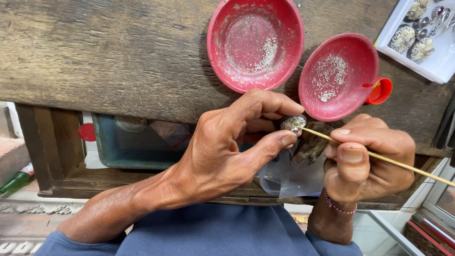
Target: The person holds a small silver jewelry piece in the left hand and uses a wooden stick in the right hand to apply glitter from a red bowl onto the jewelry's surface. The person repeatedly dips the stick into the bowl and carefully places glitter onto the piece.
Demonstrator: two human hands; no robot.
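**Working a small ornament at the wooden counter**

Pinching a small round silver ornament (292,123) between thumb and forefinger, the left hand (227,147) keeps its grip clamped on the piece just below the counter (118,52) edge. The right hand (367,159) has its grip closed around a thin wooden stick (379,156), whose tip touches the ornament. Two red bowls (256,42) holding tiny silver granules sit on the counter above, beside a white tray (429,66) of filigree pieces.
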